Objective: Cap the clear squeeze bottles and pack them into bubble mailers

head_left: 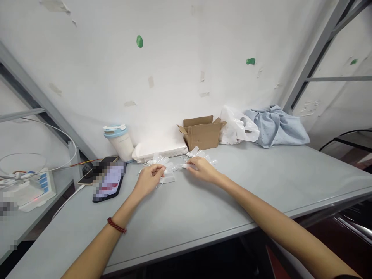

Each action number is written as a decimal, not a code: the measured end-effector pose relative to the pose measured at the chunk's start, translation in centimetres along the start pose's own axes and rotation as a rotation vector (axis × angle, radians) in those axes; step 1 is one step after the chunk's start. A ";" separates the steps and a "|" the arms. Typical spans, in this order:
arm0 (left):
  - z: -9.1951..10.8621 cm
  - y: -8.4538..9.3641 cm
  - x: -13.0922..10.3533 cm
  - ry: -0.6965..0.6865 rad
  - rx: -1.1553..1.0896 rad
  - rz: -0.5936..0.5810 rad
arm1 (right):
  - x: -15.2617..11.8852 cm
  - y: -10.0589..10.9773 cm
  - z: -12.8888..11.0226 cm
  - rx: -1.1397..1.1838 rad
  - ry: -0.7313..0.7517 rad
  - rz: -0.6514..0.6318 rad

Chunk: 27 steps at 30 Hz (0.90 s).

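Note:
Several small, flat-looking clear plastic pieces with white ends and thin white loops lie in two groups on the grey table; their exact kind is too small to tell. My left hand [151,179] is at the left group [167,179], thumb and fingers closed together at the edge of one clear piece. My right hand [202,169] is at the right group [197,152], its thumb and fingers pinching the white end of another clear piece [184,166]. The palm and fingers partly hide both groups.
Behind the hands stand a white stack of sheets [162,149], an open cardboard box [203,135] and a lidded cup [118,143]. Two phones [109,182] lie at left, near a power strip [43,190]. A white plastic bag [236,128] and blue cloth [279,128] sit at right.

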<state>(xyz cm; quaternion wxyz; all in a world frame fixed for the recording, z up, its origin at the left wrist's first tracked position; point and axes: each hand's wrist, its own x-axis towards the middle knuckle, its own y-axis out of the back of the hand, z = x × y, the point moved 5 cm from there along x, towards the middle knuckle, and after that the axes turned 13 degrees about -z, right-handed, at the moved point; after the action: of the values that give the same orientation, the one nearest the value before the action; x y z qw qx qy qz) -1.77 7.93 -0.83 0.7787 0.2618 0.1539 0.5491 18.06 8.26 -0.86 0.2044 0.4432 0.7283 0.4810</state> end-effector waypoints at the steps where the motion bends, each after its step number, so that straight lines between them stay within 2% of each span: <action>1: 0.2 -0.1 -0.1 -0.009 -0.004 -0.011 | 0.0 0.1 -0.1 0.081 0.012 0.018; 6: 1.0 -0.7 -0.3 -0.013 -0.046 -0.075 | -0.1 0.2 -0.4 0.420 0.005 0.052; 13: 2.1 -1.6 -0.7 -0.015 -0.003 -0.213 | -0.3 -0.2 -0.8 0.619 0.027 0.039; 22: 1.8 -1.9 -0.7 0.005 -0.062 -0.278 | -0.3 -0.2 -0.8 0.681 0.023 0.053; 27: 2.1 -1.8 -0.7 -0.008 -0.126 -0.271 | -0.4 -0.5 -1.1 0.700 0.037 0.023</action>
<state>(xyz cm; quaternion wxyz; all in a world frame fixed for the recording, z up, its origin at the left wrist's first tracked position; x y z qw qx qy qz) 0.43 6.32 -0.21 0.8611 0.1916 0.1499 0.4464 17.22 7.30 -0.81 0.0213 0.4857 0.8477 0.2124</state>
